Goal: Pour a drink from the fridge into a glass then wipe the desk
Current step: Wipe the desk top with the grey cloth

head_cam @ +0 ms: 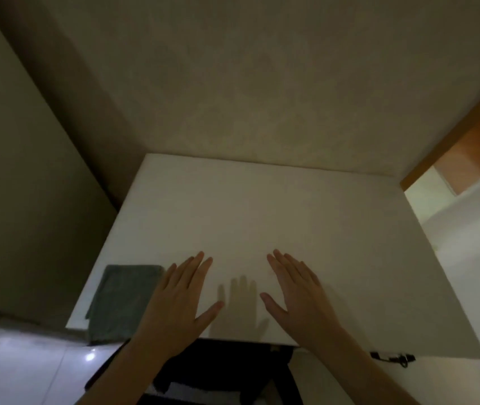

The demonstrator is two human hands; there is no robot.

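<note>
A white desk (262,206) fills the middle of the head view, pushed against a beige wall. My left hand (178,299) hovers flat over its near edge, palm down, fingers straight and close together, holding nothing. My right hand (298,296) is held the same way a little to the right, also with nothing in it. A folded grey-green cloth (123,299) lies on the desk's near left corner, just left of my left hand and not touching it. No glass, drink or fridge shows in this view.
A wooden door frame (455,133) stands at the right with a lit room behind it. A dark chair or bag (221,372) sits under the desk's front edge. A small black object (393,357) lies on the pale floor at the right. The light is dim.
</note>
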